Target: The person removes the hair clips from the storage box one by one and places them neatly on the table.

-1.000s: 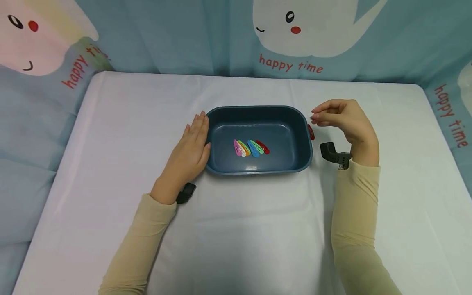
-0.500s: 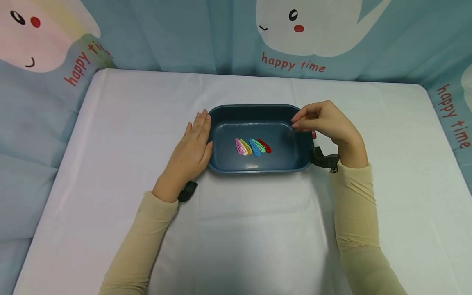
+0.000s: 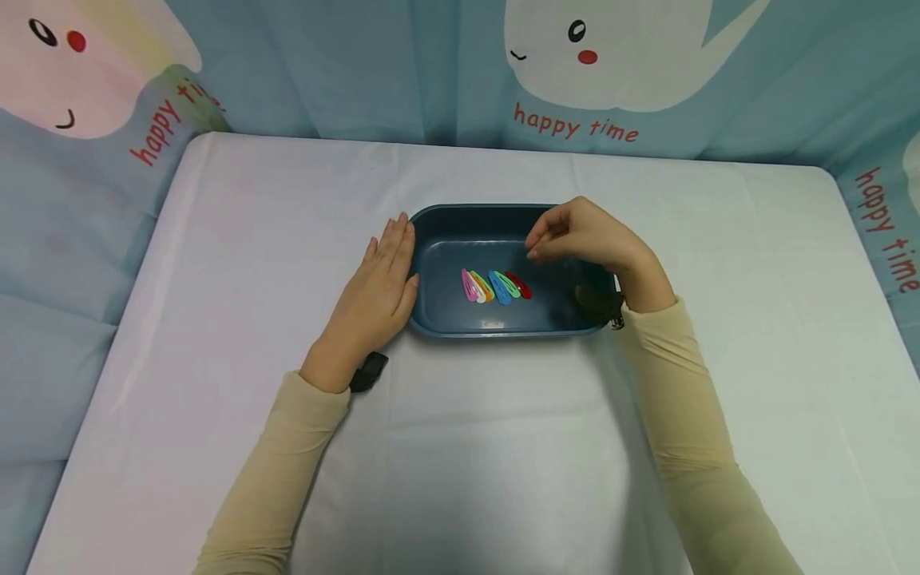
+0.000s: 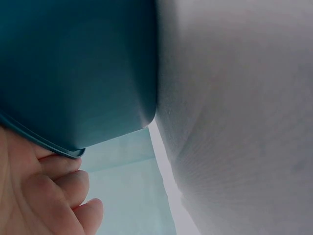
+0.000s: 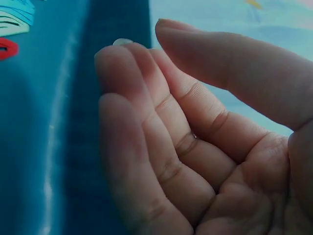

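Observation:
A dark blue tray [image 3: 446,254] sits on the white table. On its floor lies a row of several colourful snap hair clips: a pink clip [image 3: 468,286], white and orange ones, a blue clip [image 3: 499,287], a green clip [image 3: 512,284] and a red clip [image 3: 521,286]. My left hand [image 3: 372,295] lies with straight fingers along the tray's left rim; the left wrist view shows its fingers under the rim [image 4: 44,139]. Over the tray's right part hovers my right hand [image 3: 592,235], fingers bent, with a gap between thumb and fingertips and nothing in it.
White cloth [image 3: 460,447] covers the table around the tray. Behind the table's back edge hangs a blue printed curtain [image 3: 359,72]. A black wrist camera [image 3: 596,302] on the right arm overlaps the tray's right end.
My right hand has moved left from beside the tray to over it. A red hair clip seen outside the tray's right edge earlier is now hidden behind that hand. My left hand stays put.

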Motion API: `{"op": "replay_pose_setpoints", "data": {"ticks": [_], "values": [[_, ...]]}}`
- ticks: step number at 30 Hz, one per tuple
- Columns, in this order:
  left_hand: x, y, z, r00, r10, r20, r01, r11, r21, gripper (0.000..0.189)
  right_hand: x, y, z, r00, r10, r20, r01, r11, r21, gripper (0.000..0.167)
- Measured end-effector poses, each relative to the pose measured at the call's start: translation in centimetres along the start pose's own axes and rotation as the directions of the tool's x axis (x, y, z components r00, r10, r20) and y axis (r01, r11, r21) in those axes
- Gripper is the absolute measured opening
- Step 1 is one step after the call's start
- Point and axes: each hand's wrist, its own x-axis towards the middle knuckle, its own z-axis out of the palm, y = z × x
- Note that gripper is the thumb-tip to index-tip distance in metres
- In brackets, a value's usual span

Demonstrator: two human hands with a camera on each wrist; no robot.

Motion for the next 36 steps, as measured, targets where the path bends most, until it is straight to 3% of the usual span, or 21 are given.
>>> {"op": "replay_pose_setpoints", "data": {"ticks": [18, 36], "values": [[0.0, -0.1, 0.1, 1.000, 0.014, -0.017, -0.014, 1.000, 0.003, 0.060, 2.2, 1.2, 1.1, 0.987, 0.088, 0.135, -0.077, 0.994, -0.082, 0.009], [0.0, -0.2, 0.1, 1.000, 0.010, -0.015, -0.010, 1.000, 0.000, 0.060, 2.7, 2.2, 1.5, 0.970, 0.140, 0.198, -0.111, 0.982, -0.150, 0.010]]}}
